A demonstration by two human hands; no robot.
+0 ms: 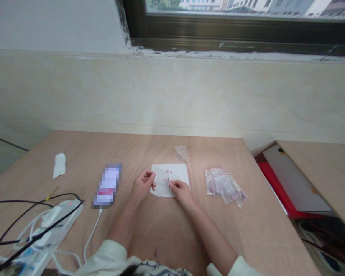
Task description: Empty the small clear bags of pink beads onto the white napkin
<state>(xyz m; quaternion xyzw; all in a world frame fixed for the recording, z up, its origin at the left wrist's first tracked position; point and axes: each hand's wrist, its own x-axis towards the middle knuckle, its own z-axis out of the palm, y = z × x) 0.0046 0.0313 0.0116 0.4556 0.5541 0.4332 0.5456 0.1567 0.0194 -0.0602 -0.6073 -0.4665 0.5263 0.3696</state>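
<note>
white paper sheet (169, 184) with tiny red bits (167, 177) on it sits mid-bench (161, 245). left hand (142, 187) curls at its 9 o'clock edge, right hand (182, 193) rests on it around 5 o'clock, fingers (174, 185) bent in close, can't tell if they're gripping anything. working low and tight here. small clear bag (181, 153) at 12, zip bags (224, 186) at 3, blurred phone (107, 186) at 9, bench edge (264, 182) past the bags.

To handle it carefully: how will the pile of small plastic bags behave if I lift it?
The clear plastic bags will probably feel light and floppy, as their film looks thin and creased. They may also slide apart, since they seem to lie loose.
</note>
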